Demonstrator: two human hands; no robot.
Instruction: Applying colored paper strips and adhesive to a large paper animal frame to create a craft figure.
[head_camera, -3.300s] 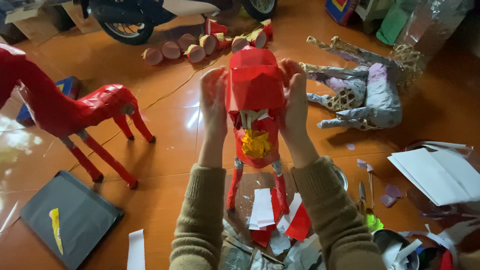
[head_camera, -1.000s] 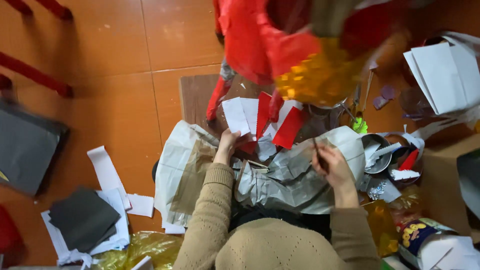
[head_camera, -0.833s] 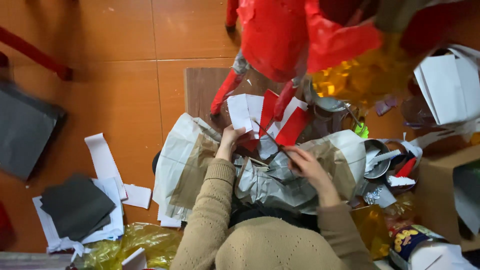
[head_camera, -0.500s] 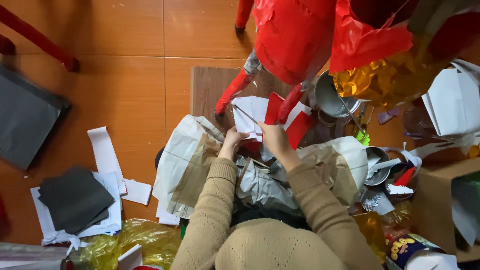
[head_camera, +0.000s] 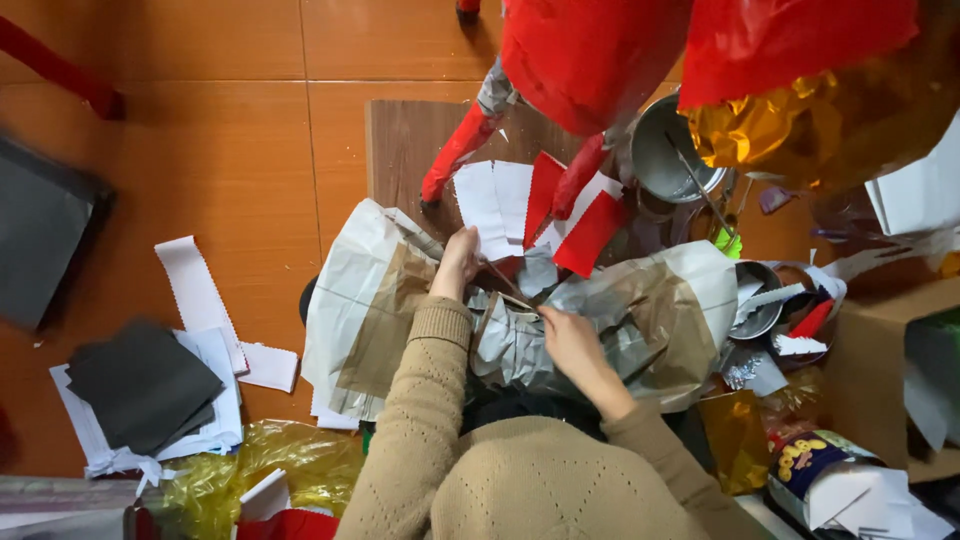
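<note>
Where left hand (head_camera: 458, 262) pinches it — paper strip (head_camera: 515, 292) (thin) slants toward right hand (head_camera: 570, 340).

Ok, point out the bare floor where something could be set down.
Bare orange tiles lie upper left, between the dark sheet, the white strip and the wooden board. Crowded: the crumpled paper around the left hand and right hand, and the bowls at right.

Both hands work over crumpled silver-grey paper (head_camera: 520, 340) on the lap: left hand (head_camera: 458, 262) at eleven o'clock by the white strips (head_camera: 492, 205), right hand (head_camera: 570, 340) at centre; metal bowl (head_camera: 668, 160) at one o'clock
</note>
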